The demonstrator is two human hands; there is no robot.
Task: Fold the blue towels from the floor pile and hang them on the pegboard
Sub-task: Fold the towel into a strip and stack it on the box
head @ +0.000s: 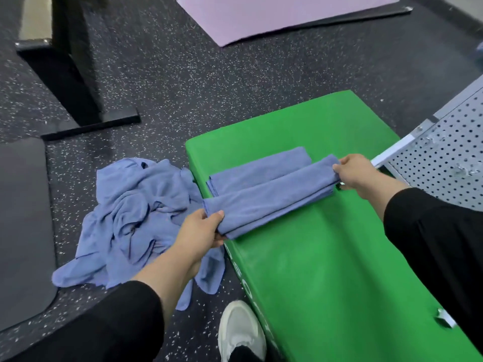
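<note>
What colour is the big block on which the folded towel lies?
Bright green. The block shows best in the head view, the only one.

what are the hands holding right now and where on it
Both grip one folded blue towel lying on the green box: the left hand at its near end, the right hand at its far end.

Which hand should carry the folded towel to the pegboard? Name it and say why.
Right, probably. The right hand grips the folded towel's far end, right beside the pegboard. The left hand pinches the near end, over by the floor pile, farther from the board.
</note>
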